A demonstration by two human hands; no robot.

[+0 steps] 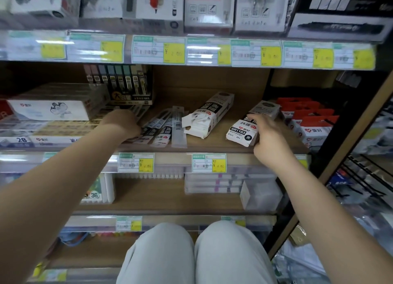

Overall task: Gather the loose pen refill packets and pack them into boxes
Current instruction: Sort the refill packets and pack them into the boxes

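Two risks: your left hand (124, 122) clutches loose refill packets (158, 128), which may fan out; your right hand (269, 132) grasps a box (253, 124) near the shelf (212, 147) lip.

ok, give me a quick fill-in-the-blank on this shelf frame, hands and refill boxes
1. The right hand grips the refill box printed with the code ____.
2. The left hand rests on the loose refill packets, which lie to the ____ of the torn-open box.
3. The torn-open box lies on its ____ on the wooden shelf.
4. The hanging packs right of the gripped box have ____ tops.

Missing words: GR1103; left; side; red
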